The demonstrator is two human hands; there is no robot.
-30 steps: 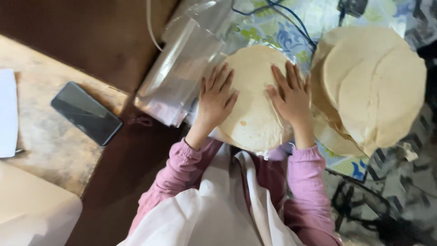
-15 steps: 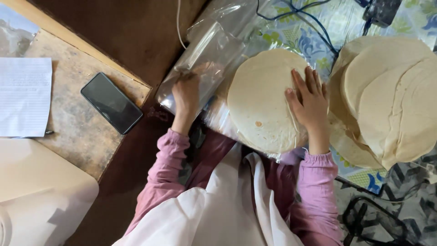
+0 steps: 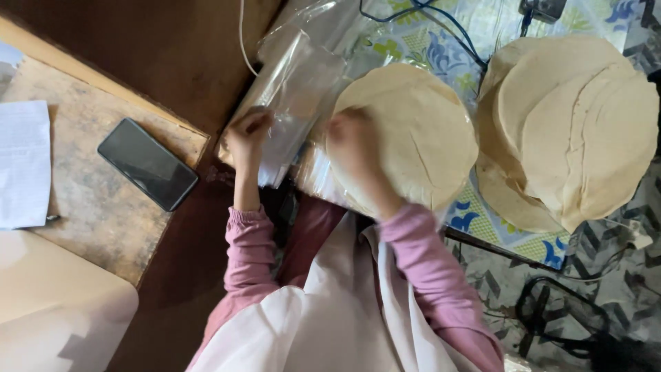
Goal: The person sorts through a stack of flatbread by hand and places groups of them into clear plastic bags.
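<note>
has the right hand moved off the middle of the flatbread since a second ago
Yes. The right hand has slid leftward across the single flatbread to its left edge, toward the clear plastic bags and away from the flatbread stack.

Soft even daylight, glare on clear plastic, hands motion-blurred, dim lower right corner

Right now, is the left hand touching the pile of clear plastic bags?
Touching. The head view shows the left hand lying on the clear plastic bags, its fingers pressed into the plastic with no gap visible, though the picture is slightly blurred there.
</note>
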